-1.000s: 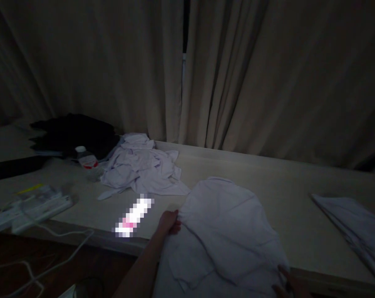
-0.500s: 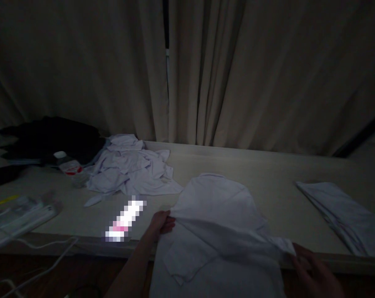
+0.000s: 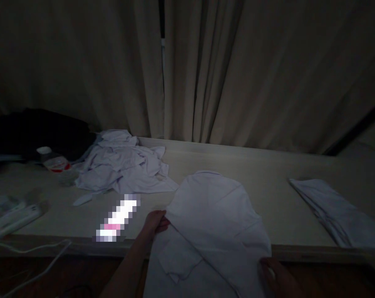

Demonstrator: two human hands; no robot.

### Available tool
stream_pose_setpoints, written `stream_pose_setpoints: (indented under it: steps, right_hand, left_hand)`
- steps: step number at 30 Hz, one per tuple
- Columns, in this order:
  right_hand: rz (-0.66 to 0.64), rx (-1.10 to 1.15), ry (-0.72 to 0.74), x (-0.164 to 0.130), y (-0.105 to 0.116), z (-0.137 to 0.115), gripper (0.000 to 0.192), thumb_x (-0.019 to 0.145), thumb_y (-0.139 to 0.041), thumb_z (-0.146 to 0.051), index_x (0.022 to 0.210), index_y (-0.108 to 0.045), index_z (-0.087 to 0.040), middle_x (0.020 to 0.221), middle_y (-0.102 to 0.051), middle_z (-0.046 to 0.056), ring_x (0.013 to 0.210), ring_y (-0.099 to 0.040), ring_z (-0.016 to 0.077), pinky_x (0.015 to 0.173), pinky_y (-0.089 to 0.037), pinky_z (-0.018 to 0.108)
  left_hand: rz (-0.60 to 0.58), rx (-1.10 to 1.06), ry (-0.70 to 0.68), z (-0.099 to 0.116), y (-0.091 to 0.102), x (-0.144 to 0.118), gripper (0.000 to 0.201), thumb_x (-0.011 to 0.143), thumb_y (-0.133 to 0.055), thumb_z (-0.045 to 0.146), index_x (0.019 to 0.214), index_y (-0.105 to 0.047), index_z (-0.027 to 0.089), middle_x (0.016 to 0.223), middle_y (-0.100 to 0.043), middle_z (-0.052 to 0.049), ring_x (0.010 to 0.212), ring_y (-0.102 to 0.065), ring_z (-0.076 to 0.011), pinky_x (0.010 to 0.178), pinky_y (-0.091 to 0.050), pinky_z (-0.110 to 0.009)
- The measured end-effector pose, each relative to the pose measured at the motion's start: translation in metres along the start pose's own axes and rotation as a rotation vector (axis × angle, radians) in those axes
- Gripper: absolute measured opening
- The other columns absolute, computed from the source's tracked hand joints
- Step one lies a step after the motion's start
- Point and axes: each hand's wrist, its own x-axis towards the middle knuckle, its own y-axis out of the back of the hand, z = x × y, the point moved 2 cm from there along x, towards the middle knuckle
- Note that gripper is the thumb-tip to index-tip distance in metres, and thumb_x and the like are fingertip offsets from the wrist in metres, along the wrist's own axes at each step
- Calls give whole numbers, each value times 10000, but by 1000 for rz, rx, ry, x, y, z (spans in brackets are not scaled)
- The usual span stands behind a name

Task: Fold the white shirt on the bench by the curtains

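A white shirt (image 3: pixel 212 215) lies spread on the pale table (image 3: pixel 268 174), its lower part hanging over the front edge. My left hand (image 3: pixel 154 221) pinches the shirt's left edge near the table's front. My right hand (image 3: pixel 275 275) grips the shirt's lower right part, below the table edge. The room is dim.
A crumpled heap of white clothes (image 3: pixel 122 163) lies at the left rear. A folded white stack (image 3: pixel 336 211) sits at the right. A bottle (image 3: pixel 55 163), dark clothing (image 3: pixel 38 130), a power strip (image 3: pixel 10 213) with cable and a blurred bright object (image 3: pixel 117 217) are at left. Curtains (image 3: pixel 187 70) hang behind.
My right hand carried the shirt's right side outward, then brought it back down and inward near the table's front edge. My left hand stayed on the left edge. The view shifted right.
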Motion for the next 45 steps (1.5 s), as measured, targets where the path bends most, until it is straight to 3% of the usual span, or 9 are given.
stream_pose_setpoints:
  steps: [6, 11, 17, 21, 25, 31, 35, 39, 45]
  right_hand:
    - [-114, 22, -61, 48, -12, -49, 420, 848, -321, -494, 927, -614, -204, 950, -707, 87, 894, -655, 222, 809, -475, 353]
    - [-180, 44, -42, 56, -16, -29, 400, 774, -426, -543, 752, -620, -194, 854, -707, 87, 825, -649, 234, 767, -467, 334]
    - [-78, 149, -17, 51, 21, -38, 428, 821, -330, -575, 746, -563, -224, 794, -686, 51, 800, -625, 208, 743, -461, 282]
    - [-129, 63, 16, 44, 35, -30, 394, 858, -316, -544, 851, -570, -243, 876, -686, 49, 856, -627, 208, 789, -444, 295]
    - [-197, -130, -9, 48, 24, -17, 315, 842, -379, -428, 838, -623, -229, 879, -697, 80, 855, -634, 231, 791, -426, 325]
    - [-136, -11, 129, 90, -19, -107, 294, 867, -377, -386, 803, -610, -218, 847, -694, 49, 794, -622, 172, 712, -399, 262]
    - [-101, -50, 87, 114, -51, -165, 273, 864, -417, -405, 813, -596, -205, 836, -690, 59, 775, -617, 169, 662, -372, 258]
    - [-129, -125, 80, 128, -66, -176, 190, 863, -429, -329, 808, -553, -196, 840, -687, 71, 775, -615, 177, 645, -354, 260]
    - [-101, -127, 137, 153, -45, -175, 264, 927, -278, -345, 950, -503, -207, 868, -681, 71, 795, -622, 163, 649, -362, 249]
  left_hand:
    - [28, 4, -3, 2, -1, -5, 158, 747, -632, 317, 744, -554, 179, 600, -658, -10, 554, -657, -164, 531, -542, -284]
    - [28, -7, -1, 2, -2, -6, 154, 800, -571, 317, 767, -546, 168, 622, -669, -41, 561, -665, -177, 526, -539, -290]
    - [57, -7, -3, -2, -2, 0, 101, 801, -568, 262, 784, -536, 168, 642, -675, -40, 576, -672, -169, 537, -547, -277]
    - [65, 4, -7, -3, -2, 0, 101, 791, -585, 257, 778, -541, 167, 624, -675, -41, 574, -675, -169, 548, -555, -274]
    - [66, 3, -18, -3, -3, 0, 92, 813, -545, 246, 767, -522, 169, 594, -653, -20, 525, -655, -155, 496, -538, -259]
    - [58, 15, -22, -4, -2, 0, 112, 799, -566, 263, 766, -513, 170, 598, -648, -24, 530, -655, -160, 488, -534, -259]
    - [55, 25, -43, -4, -1, 0, 112, 800, -562, 262, 775, -509, 167, 625, -647, -24, 537, -654, -151, 499, -537, -256]
    - [31, 38, -43, -6, -1, 2, 112, 827, -525, 270, 794, -512, 164, 631, -643, -26, 549, -658, -155, 508, -542, -266]
    - [22, 41, -21, -11, 1, 11, 98, 835, -506, 262, 786, -489, 179, 596, -612, 5, 539, -653, -153, 498, -536, -267]
